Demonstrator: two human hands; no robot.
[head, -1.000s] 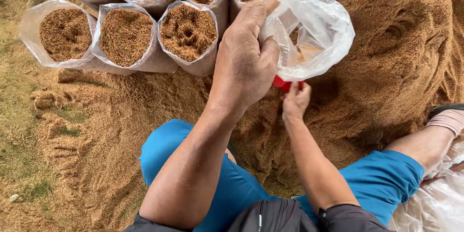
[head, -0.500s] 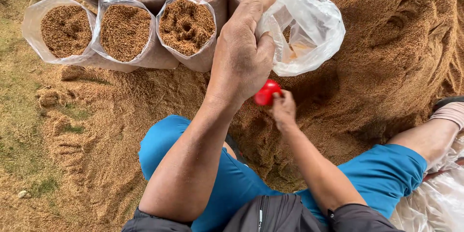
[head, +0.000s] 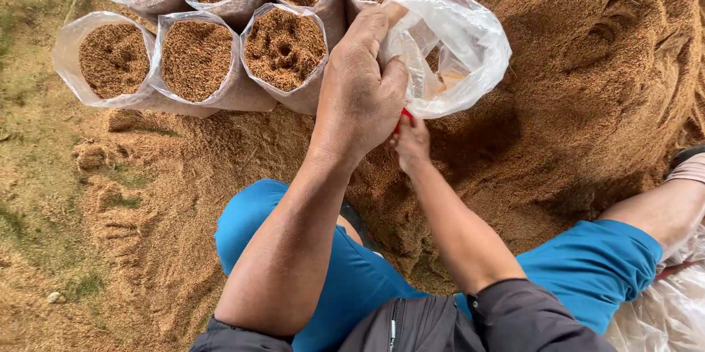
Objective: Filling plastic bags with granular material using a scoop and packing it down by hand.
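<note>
Big sawdust heap fills right side; filled bags stand in rows at top left. Left hand pinches rim of clear plastic bag, held up over heap. Right hand below grips small red thing, mostly hidden; fingers closed on it.

My left hand is up high, back of the hand facing me, fingers curled over and pinched shut. Left forearm runs straight up the middle, bare. My right hand sits just below it, tucked in close, fingers bunched, forearm angling in from the lower right.
</note>
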